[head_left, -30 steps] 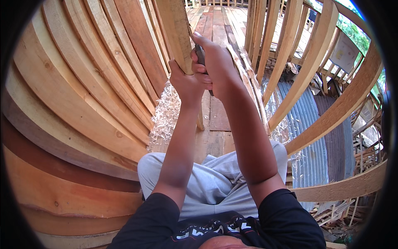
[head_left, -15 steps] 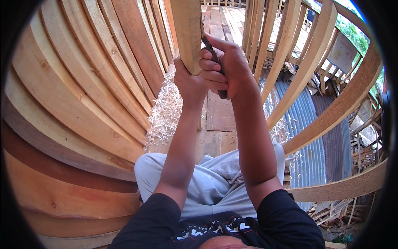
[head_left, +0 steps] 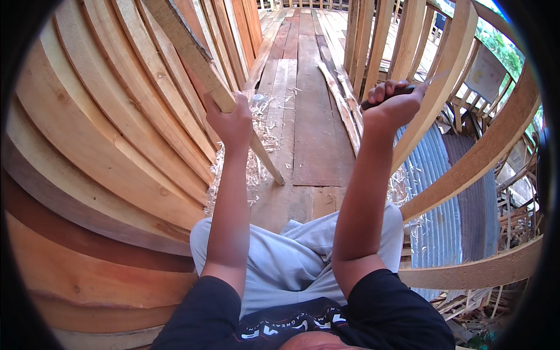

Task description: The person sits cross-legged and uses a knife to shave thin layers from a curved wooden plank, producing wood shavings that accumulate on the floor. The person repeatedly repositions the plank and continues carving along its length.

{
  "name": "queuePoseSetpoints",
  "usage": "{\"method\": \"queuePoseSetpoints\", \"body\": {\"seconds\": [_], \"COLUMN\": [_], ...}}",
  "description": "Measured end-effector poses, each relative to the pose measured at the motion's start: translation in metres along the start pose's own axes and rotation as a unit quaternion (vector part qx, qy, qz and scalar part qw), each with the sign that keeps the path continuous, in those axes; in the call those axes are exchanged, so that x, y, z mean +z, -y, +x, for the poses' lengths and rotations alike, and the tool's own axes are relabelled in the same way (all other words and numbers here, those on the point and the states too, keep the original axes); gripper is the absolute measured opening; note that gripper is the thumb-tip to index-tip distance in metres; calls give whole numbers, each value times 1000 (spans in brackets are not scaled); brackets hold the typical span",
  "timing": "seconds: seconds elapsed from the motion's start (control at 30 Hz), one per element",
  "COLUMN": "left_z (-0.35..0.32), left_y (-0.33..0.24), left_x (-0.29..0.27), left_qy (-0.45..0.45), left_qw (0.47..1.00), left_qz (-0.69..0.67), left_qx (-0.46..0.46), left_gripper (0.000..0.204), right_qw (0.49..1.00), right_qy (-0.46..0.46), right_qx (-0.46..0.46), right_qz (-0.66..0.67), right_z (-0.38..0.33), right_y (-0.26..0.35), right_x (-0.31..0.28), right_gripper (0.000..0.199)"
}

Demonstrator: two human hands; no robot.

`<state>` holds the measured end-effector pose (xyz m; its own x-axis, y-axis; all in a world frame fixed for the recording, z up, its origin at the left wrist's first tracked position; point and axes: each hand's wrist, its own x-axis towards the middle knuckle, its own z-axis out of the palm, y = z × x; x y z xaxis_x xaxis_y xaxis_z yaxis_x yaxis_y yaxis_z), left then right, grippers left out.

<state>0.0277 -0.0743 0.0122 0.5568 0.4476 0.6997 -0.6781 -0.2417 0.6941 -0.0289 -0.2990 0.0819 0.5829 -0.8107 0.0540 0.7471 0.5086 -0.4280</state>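
Observation:
My left hand (head_left: 231,121) grips a long wooden batten (head_left: 192,55) that slants from the upper left down to the plank floor, its lower end resting near the shavings. My right hand (head_left: 392,105) is raised to the right, apart from the batten, closed around a knife (head_left: 402,87) with a dark handle; its thin blade points up and right. Both forearms rise from my lap, above grey shorts.
Curved wooden hull planks (head_left: 99,151) fill the left side. Curved ribs (head_left: 466,169) stand on the right, with corrugated metal sheet (head_left: 461,210) behind them. Floor boards (head_left: 309,116) run ahead, with wood shavings (head_left: 256,151) scattered near the batten's foot.
My hands were together on the batten, with the tool against the wood. The right hand has swung off to the right with the knife; the left hand tilted the batten leftward.

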Motion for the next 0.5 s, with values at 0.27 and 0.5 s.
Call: {"method": "queuePoseSetpoints", "body": {"seconds": [0.27, 0.5], "left_z": [0, 2], "left_y": [16, 27], "left_x": [-13, -20], "left_qy": [75, 83], "left_qw": [989, 982], "left_qz": [-124, -163], "left_qx": [-12, -36], "left_gripper": [20, 21], "right_qw": [635, 635], "right_qy": [393, 450], "right_qx": [146, 14], "right_qz": [-648, -628], "right_z": [-5, 9], "right_y": [-157, -157], "right_x": [-44, -116], "right_gripper": [38, 29]}}
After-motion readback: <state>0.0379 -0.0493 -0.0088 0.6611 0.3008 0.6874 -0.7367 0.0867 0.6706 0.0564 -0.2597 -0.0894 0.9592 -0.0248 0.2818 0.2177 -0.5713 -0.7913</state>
